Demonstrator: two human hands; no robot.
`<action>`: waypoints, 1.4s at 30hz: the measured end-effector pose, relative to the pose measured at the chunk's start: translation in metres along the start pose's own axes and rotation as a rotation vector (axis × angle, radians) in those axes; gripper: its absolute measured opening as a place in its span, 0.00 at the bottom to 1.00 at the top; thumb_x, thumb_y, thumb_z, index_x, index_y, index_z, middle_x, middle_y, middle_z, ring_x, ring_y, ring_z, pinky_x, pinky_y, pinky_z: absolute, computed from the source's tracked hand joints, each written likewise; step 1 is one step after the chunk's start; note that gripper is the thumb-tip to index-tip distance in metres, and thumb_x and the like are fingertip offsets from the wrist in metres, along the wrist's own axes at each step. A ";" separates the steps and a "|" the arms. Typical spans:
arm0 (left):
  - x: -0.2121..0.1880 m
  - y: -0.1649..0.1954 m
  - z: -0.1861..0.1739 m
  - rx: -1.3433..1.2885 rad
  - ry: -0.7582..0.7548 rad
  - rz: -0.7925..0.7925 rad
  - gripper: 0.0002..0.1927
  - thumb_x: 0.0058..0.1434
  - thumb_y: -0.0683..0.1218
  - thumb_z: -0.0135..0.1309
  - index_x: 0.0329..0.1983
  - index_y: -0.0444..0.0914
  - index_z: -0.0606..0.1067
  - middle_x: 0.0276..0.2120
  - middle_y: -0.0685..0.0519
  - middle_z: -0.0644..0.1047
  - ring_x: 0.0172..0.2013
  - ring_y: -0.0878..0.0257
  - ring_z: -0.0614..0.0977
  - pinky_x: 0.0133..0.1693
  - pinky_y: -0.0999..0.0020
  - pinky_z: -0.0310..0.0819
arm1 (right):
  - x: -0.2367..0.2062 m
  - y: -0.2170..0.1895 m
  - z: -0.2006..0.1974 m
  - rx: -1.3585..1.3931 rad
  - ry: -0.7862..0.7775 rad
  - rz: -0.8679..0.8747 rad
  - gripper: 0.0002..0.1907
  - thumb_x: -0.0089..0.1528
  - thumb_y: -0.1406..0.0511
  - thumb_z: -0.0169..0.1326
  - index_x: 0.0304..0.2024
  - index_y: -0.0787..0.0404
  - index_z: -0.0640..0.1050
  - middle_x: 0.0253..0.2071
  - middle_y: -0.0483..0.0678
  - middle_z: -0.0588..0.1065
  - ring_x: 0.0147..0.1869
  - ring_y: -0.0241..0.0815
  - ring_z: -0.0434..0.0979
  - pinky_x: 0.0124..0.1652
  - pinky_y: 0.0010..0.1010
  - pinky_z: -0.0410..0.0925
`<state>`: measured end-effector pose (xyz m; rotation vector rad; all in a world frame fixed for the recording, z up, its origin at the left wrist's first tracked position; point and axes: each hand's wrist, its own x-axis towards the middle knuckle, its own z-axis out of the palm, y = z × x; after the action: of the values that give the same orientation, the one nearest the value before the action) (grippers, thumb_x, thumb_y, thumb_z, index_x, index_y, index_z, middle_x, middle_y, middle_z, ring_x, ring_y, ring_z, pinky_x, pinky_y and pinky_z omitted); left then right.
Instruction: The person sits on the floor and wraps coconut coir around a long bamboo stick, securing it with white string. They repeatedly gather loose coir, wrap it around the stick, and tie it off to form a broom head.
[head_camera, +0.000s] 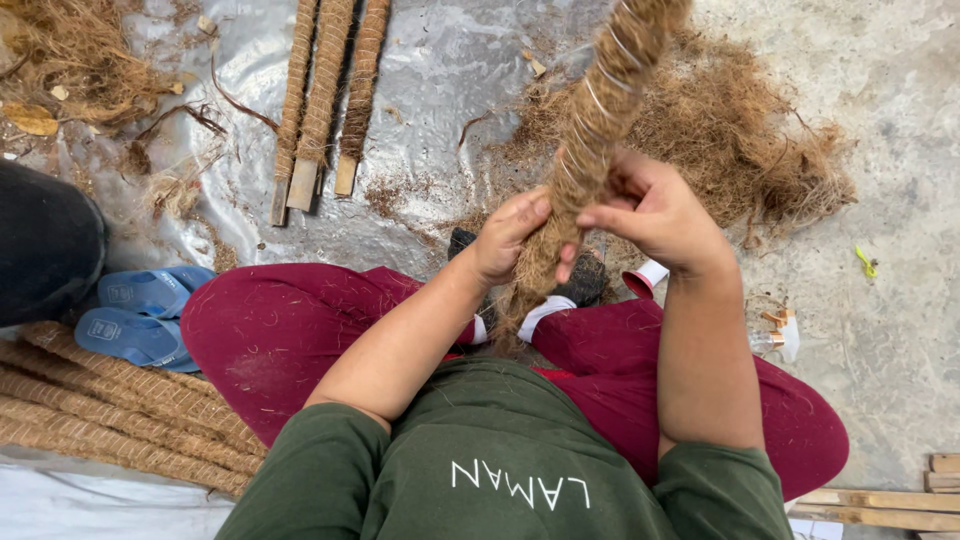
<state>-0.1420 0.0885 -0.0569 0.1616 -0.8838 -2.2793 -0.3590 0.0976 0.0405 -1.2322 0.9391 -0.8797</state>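
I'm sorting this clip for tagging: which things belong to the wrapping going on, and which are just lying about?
In use:
left hand and right hand, both gripping the coir pole
loose fibre pile
thread spool

Lying about:
three wrapped sticks on the plastic sheet
stacked poles
blue sandals
wood strips

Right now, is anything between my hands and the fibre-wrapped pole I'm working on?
Nothing visible. The left hand and right hand both already grip the coir-wrapped pole directly, with only loose coir fibre lying on the ground behind it.
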 end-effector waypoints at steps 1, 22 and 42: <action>0.000 -0.001 -0.002 -0.043 -0.088 -0.009 0.22 0.79 0.57 0.42 0.56 0.32 0.69 0.34 0.45 0.78 0.31 0.56 0.82 0.34 0.62 0.79 | -0.001 0.003 -0.002 0.129 -0.087 0.041 0.28 0.55 0.70 0.62 0.58 0.67 0.72 0.45 0.46 0.81 0.43 0.34 0.82 0.44 0.28 0.78; 0.005 -0.007 0.044 0.906 0.512 0.396 0.18 0.77 0.48 0.46 0.60 0.30 0.70 0.39 0.48 0.76 0.36 0.65 0.82 0.39 0.70 0.79 | -0.009 -0.024 0.037 -0.666 0.398 -0.197 0.22 0.61 0.65 0.69 0.48 0.68 0.71 0.28 0.42 0.72 0.28 0.27 0.66 0.28 0.22 0.63; 0.000 0.004 0.011 0.093 0.058 0.105 0.21 0.77 0.54 0.44 0.60 0.32 0.67 0.35 0.46 0.77 0.31 0.59 0.80 0.35 0.65 0.77 | -0.004 -0.014 0.013 -0.170 0.120 -0.126 0.22 0.60 0.72 0.66 0.55 0.73 0.76 0.35 0.43 0.72 0.34 0.30 0.66 0.34 0.23 0.63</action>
<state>-0.1434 0.0929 -0.0457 0.2164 -0.9467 -2.1274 -0.3492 0.1036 0.0559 -1.4086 1.0580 -0.9977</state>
